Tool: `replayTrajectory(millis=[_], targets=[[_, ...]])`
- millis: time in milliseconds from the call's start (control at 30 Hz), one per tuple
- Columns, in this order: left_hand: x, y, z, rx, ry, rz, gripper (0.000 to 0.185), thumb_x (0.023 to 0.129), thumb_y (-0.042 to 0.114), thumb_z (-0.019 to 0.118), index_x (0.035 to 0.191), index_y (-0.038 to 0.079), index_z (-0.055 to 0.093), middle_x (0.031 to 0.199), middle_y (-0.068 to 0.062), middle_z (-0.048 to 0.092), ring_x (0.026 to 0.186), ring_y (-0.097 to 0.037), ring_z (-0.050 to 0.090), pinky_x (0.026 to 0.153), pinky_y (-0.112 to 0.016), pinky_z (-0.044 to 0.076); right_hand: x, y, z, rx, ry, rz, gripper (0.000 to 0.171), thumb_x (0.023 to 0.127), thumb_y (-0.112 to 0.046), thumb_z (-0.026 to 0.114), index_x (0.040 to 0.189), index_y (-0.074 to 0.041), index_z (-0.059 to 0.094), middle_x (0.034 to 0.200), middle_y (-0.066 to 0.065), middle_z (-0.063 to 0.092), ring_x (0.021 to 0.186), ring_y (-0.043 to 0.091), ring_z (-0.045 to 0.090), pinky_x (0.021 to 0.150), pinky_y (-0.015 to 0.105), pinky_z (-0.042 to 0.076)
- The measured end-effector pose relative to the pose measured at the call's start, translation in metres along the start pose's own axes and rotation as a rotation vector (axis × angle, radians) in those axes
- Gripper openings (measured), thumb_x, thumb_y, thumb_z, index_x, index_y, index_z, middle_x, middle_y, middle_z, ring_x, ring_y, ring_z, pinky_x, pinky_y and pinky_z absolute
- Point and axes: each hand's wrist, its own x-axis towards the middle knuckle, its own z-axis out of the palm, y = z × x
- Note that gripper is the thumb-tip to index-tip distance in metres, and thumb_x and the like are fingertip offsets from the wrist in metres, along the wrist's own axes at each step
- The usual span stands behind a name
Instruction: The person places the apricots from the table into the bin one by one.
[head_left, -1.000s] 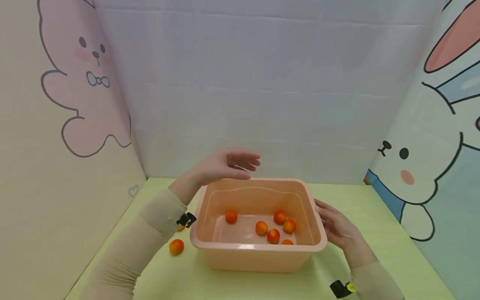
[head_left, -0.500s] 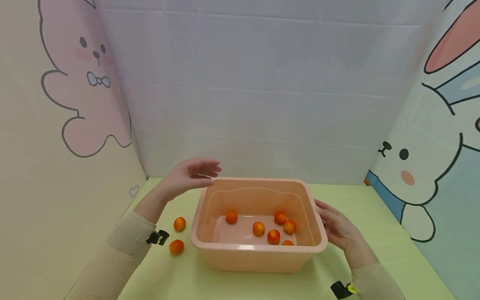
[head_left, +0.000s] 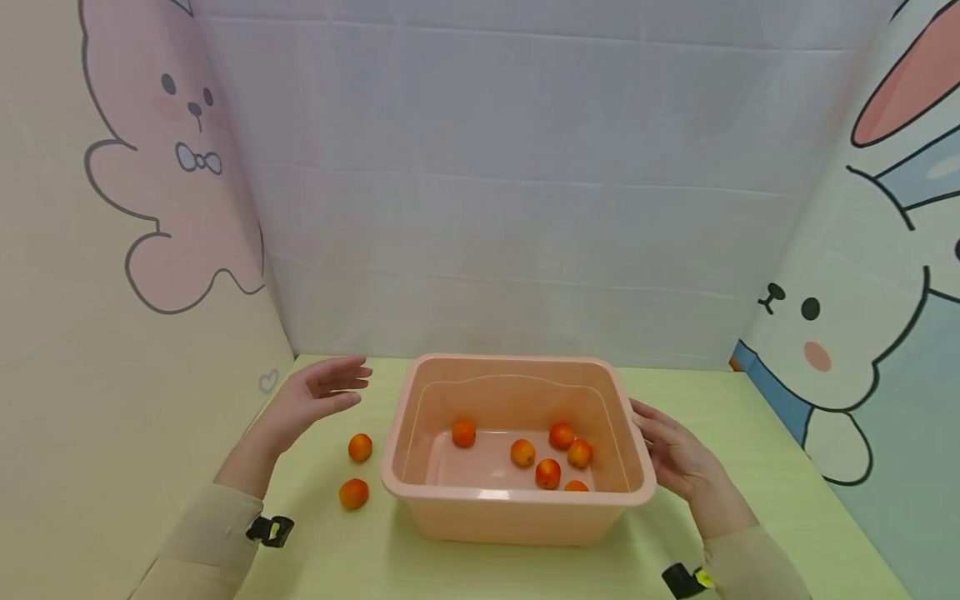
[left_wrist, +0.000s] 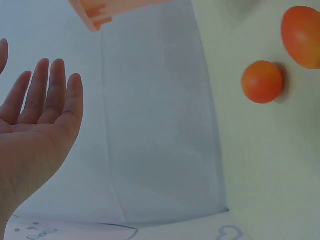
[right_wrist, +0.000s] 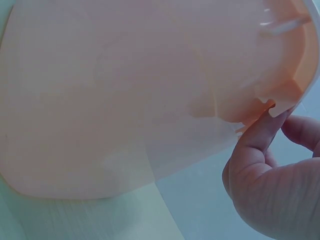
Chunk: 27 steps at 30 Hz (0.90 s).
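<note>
A peach-coloured plastic basin stands on the table with several small orange-red fruits inside. Two more such fruits lie outside, left of it: a rear fruit and a front fruit. My left hand hovers in the air behind and left of these two, holding nothing. Its spread fingers show palm-side in the left wrist view. My right hand touches the outside of the basin's right rim. In the right wrist view, the tip of a digit rests under that rim; some fingers are hidden.
The pale green table is bounded by a grey-white back wall and two side walls. A pink cartoon animal decorates the left wall, a white rabbit the right one.
My left hand has moved left and down, from above the basin's back rim to beyond its left side. One fruit inside rolled slightly left and back. The right hand stays at the rim.
</note>
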Motion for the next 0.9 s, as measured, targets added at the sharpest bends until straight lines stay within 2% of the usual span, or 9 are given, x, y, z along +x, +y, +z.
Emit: replayTrajectory(millis=[133,300,433,633,733,900], targets=[[-0.013,-0.018,-0.004,-0.028,0.024,-0.002,0.049,0.094,0.004,0.067,0.140,0.002,0.052,0.128,-0.007,0.064,0.112,-0.013,0.064,0.088,-0.025,0.053,-0.001,0.000,-0.001,0.000,0.003,0.001,0.031,0.107,-0.016,0.045,0.109,-0.032,0.071,0.115,-0.004,0.066,0.102,0.014,0.062,0.091,0.033,0.054],[-0.025,-0.032,-0.004,-0.055,0.017,0.028,0.051,0.093,-0.002,0.065,0.142,-0.001,0.049,0.130,-0.009,0.063,0.115,-0.018,0.063,0.090,-0.025,0.053,0.000,0.000,-0.003,0.005,-0.021,-0.003,0.031,0.107,-0.016,0.044,0.110,-0.032,0.070,0.115,-0.004,0.066,0.102,0.014,0.062,0.092,0.034,0.054],[-0.032,-0.044,-0.003,-0.051,0.008,0.010,0.053,0.093,0.000,0.066,0.143,0.000,0.048,0.131,-0.006,0.062,0.117,-0.020,0.061,0.091,-0.024,0.051,0.001,0.001,-0.003,0.001,-0.022,-0.008,0.032,0.107,-0.016,0.043,0.110,-0.031,0.071,0.115,-0.004,0.065,0.102,0.014,0.062,0.091,0.033,0.054],[-0.042,-0.068,-0.002,-0.086,-0.050,0.010,0.057,0.091,-0.006,0.066,0.143,-0.004,0.045,0.136,-0.027,0.053,0.120,-0.022,0.059,0.098,-0.029,0.049,0.000,0.000,-0.004,0.014,-0.046,-0.010,0.032,0.107,-0.015,0.043,0.111,-0.030,0.071,0.115,-0.003,0.066,0.102,0.013,0.062,0.091,0.033,0.054],[-0.046,-0.077,-0.001,-0.093,-0.079,0.001,0.058,0.090,-0.007,0.067,0.143,-0.006,0.044,0.137,-0.031,0.051,0.122,-0.026,0.058,0.099,-0.033,0.048,0.000,0.000,-0.004,0.016,-0.056,-0.016,0.032,0.107,-0.015,0.042,0.111,-0.029,0.071,0.115,-0.003,0.066,0.101,0.013,0.062,0.091,0.033,0.054],[-0.051,-0.087,0.000,-0.100,-0.111,-0.056,0.059,0.089,-0.004,0.069,0.143,-0.005,0.045,0.139,-0.032,0.048,0.123,-0.031,0.056,0.100,-0.032,0.048,-0.001,-0.002,-0.003,0.011,-0.044,-0.003,0.032,0.107,-0.015,0.043,0.111,-0.030,0.071,0.115,-0.004,0.066,0.101,0.013,0.063,0.091,0.033,0.054]])
